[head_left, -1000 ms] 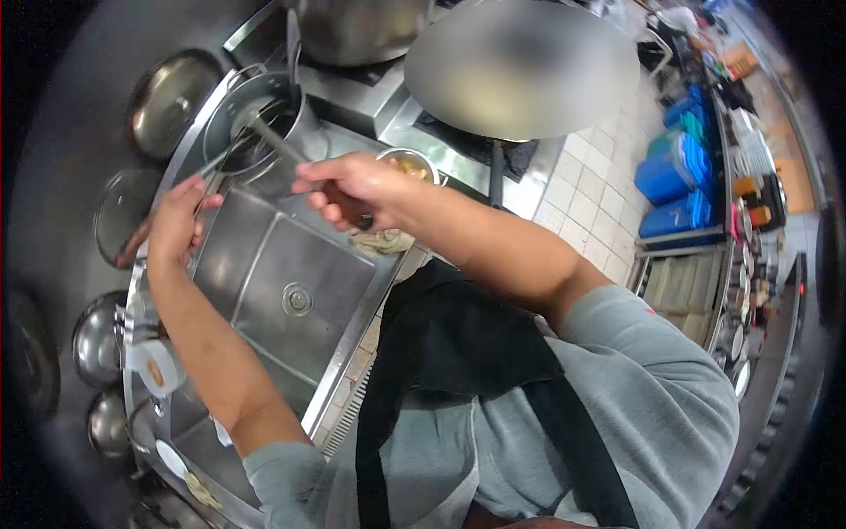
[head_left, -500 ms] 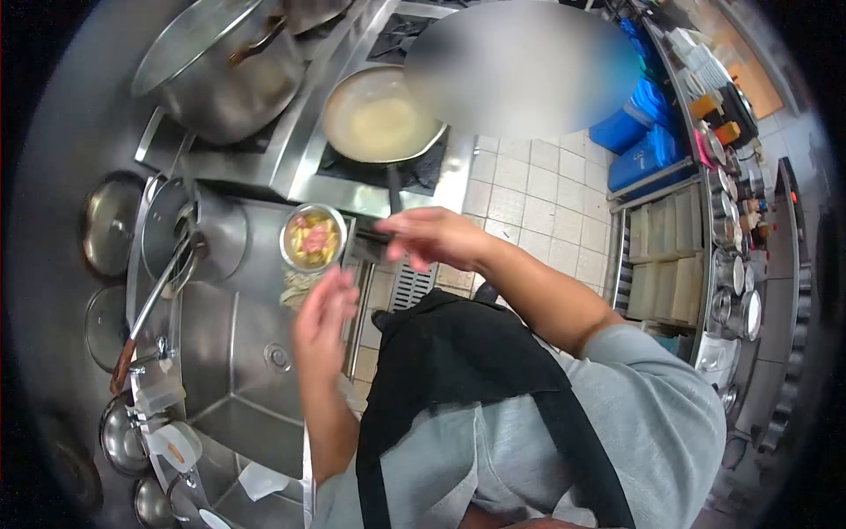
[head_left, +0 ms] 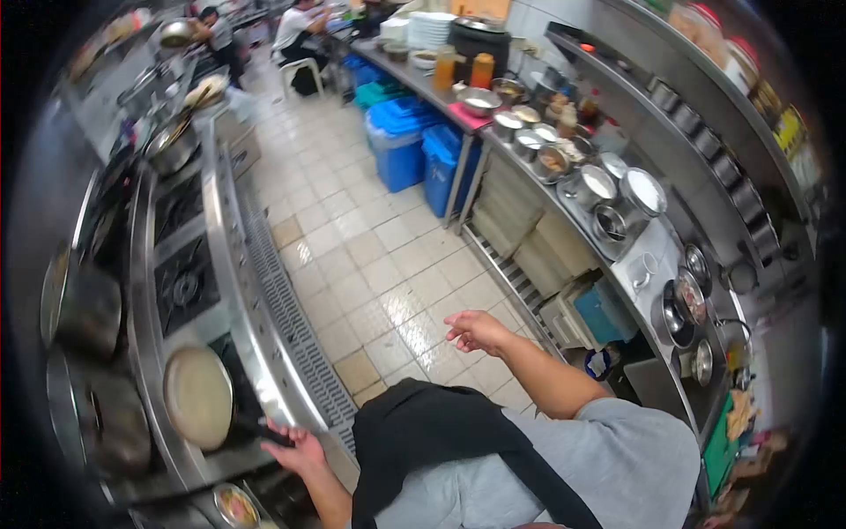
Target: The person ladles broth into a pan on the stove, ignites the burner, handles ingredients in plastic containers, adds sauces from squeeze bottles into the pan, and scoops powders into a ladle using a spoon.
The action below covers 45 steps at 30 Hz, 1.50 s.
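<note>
My left hand (head_left: pixel 298 450) is at the dark handle (head_left: pixel 264 430) of a frying pan at the lower left; its fingers look spread, and whether they touch the handle is unclear. Pale liquid or batter covers the inside of the pan (head_left: pixel 199 397), which rests on the stove. Over the tiled floor, my right hand (head_left: pixel 476 332) hangs with its fingers loosely extended and nothing in it. Below the pan stands a metal bowl (head_left: pixel 236 507) of mixed yellow and pink food.
Large pots (head_left: pixel 110 423) stand at the left, near a burner (head_left: pixel 185 286). Blue bins (head_left: pixel 397 145) are under the far counter. Metal containers (head_left: pixel 595 183) of ingredients line the right counter. Two people (head_left: pixel 295 31) are in the background.
The view has swung from the sink toward the aisle and right counter. Both hands first left the long utensils at the pot; now my left hand is by the pan handle and my right is over the floor.
</note>
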{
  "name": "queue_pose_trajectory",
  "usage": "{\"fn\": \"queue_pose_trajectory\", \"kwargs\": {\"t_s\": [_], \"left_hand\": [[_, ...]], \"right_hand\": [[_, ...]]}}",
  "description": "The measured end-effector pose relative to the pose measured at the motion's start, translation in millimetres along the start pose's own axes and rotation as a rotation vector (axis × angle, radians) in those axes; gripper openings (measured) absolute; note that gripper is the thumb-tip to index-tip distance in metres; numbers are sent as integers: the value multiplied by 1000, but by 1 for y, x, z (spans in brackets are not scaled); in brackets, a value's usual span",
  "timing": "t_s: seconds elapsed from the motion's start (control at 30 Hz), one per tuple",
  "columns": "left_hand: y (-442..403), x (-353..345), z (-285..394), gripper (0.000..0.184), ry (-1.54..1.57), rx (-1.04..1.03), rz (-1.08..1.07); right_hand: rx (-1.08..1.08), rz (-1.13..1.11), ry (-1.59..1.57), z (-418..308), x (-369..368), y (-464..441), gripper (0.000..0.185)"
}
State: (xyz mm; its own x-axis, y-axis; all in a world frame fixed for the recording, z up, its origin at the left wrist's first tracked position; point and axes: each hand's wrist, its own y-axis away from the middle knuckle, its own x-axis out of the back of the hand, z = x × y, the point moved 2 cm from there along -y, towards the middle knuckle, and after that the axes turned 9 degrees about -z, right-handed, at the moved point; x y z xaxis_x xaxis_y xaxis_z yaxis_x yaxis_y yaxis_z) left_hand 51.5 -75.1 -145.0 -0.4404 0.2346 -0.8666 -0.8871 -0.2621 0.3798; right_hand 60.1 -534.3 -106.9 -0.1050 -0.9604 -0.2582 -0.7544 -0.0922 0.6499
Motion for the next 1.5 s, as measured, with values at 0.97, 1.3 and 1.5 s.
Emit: {"fn": "queue_pose_trajectory", "kwargs": {"t_s": [0.97, 1.3, 1.5], "left_hand": [[-384, -80, -260, 28, -1378, 386, -40], [-298, 33, -351, 35, -1656, 935, 174], [-295, 3, -409, 36, -1581, 896, 202]], "right_hand": [[740, 1299, 784, -536, 400, -14, 45], [126, 1700, 1054, -721, 527, -20, 55], [-110, 1656, 1106, -735, 573, -27, 52]]}}
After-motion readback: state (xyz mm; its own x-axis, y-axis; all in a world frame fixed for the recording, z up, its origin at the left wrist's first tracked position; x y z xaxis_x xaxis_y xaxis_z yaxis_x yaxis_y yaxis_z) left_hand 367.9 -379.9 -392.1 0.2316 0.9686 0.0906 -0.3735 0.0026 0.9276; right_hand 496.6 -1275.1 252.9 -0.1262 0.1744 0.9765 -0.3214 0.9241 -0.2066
